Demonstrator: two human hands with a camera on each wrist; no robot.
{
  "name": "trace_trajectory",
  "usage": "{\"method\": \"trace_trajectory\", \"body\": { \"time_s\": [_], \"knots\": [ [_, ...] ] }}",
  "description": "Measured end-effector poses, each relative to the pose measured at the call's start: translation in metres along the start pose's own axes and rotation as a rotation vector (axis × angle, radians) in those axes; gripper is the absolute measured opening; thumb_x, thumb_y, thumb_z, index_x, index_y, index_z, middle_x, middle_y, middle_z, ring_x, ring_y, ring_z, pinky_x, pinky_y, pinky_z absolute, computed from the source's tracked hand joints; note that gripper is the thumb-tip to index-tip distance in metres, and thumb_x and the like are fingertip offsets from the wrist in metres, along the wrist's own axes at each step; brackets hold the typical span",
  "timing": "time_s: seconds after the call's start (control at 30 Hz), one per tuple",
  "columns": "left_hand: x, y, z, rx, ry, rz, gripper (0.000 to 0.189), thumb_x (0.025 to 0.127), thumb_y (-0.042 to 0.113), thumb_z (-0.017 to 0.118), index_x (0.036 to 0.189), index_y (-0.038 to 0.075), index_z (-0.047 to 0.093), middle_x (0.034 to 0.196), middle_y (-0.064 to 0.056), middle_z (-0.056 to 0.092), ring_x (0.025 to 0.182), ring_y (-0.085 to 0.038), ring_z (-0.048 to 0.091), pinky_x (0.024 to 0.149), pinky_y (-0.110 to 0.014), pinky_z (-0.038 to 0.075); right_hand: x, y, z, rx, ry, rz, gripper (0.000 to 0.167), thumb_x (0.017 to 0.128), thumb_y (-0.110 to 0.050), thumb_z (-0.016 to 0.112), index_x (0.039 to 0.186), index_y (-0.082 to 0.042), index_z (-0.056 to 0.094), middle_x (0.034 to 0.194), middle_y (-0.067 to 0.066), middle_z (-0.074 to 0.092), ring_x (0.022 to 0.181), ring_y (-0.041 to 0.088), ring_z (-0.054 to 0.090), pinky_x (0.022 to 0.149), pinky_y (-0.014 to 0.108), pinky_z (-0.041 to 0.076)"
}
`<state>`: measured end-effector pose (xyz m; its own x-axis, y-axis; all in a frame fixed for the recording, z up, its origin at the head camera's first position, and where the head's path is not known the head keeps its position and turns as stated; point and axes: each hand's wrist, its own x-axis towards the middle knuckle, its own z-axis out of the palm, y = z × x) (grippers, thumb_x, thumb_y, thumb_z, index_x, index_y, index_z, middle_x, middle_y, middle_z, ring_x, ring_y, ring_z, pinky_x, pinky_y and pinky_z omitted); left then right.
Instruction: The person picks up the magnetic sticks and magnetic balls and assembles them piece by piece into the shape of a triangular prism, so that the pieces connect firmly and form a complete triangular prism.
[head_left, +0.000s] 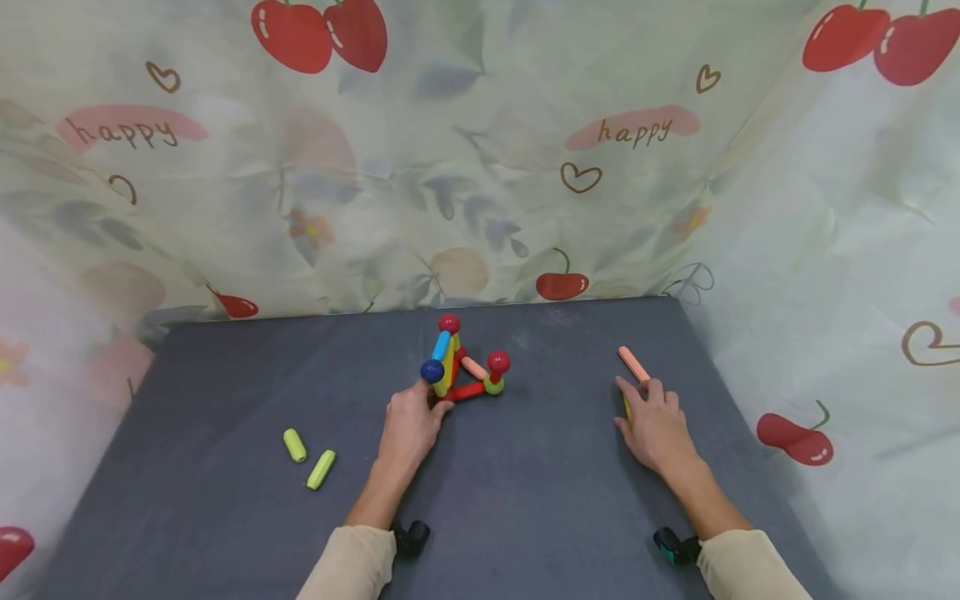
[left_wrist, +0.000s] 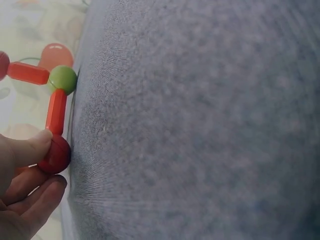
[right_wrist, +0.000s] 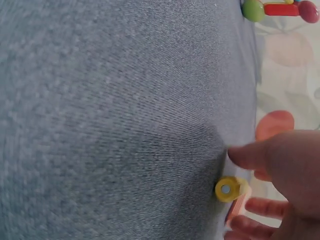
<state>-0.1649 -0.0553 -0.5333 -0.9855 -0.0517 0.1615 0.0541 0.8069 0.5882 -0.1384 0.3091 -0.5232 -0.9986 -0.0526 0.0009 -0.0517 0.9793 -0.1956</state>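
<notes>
My left hand (head_left: 411, 423) holds a dark red ball (left_wrist: 56, 156) at the near corner of a magnetic rod-and-ball structure, thumb on one side and fingers on the other. A red rod (left_wrist: 56, 111) runs from that ball to a green ball (left_wrist: 63, 80). Higher in the structure are a blue ball (head_left: 432, 371), a light blue rod (head_left: 442, 345) and red balls. At the right, my right hand (head_left: 658, 427) is spread over a yellow magnetic rod (right_wrist: 231, 189). Its thumb stands apart from the rod; finger contact is unclear. A pink rod (head_left: 633, 363) lies just beyond the fingers.
Two pale green rods (head_left: 295, 446) lie on the dark grey tabletop (head_left: 540, 500), left of my left hand. A cherry-patterned cloth (head_left: 510, 208) rises behind the table and along its sides.
</notes>
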Motion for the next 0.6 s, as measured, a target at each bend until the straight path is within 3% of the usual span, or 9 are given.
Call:
{"method": "trace_trajectory", "body": {
  "time_s": [0.17,0.33,0.6],
  "knots": [
    [0.000,0.000,0.000,0.001,-0.008,-0.018,0.034,0.084,0.024,0.085,0.110,0.008,0.069,0.103,-0.014,0.078,0.091,-0.030,0.076,0.084,-0.048,0.061,0.001,0.001,0.001,0.042,0.010,-0.030,0.056,0.096,-0.011,0.068,0.149,-0.006,0.050,0.122,0.029,0.051,0.084,0.039,0.058,0.074,0.054,0.052],
    [-0.002,0.001,0.002,0.000,-0.004,-0.010,0.033,0.085,0.024,0.084,0.109,0.008,0.069,0.101,-0.014,0.078,0.090,-0.031,0.076,0.082,-0.048,0.061,0.003,-0.002,0.001,0.071,0.035,-0.065,0.053,0.095,-0.003,0.065,0.145,0.001,0.050,0.120,0.032,0.056,0.095,0.044,0.063,0.082,0.058,0.053],
    [-0.002,0.001,0.001,-0.017,0.000,-0.010,0.033,0.086,0.024,0.084,0.109,0.007,0.068,0.101,-0.014,0.078,0.090,-0.030,0.076,0.083,-0.047,0.062,0.026,-0.034,-0.023,0.171,0.109,-0.234,0.044,0.093,-0.004,0.063,0.136,0.004,0.058,0.111,0.018,0.062,0.095,0.027,0.055,0.080,0.044,0.050]
  ]
}}
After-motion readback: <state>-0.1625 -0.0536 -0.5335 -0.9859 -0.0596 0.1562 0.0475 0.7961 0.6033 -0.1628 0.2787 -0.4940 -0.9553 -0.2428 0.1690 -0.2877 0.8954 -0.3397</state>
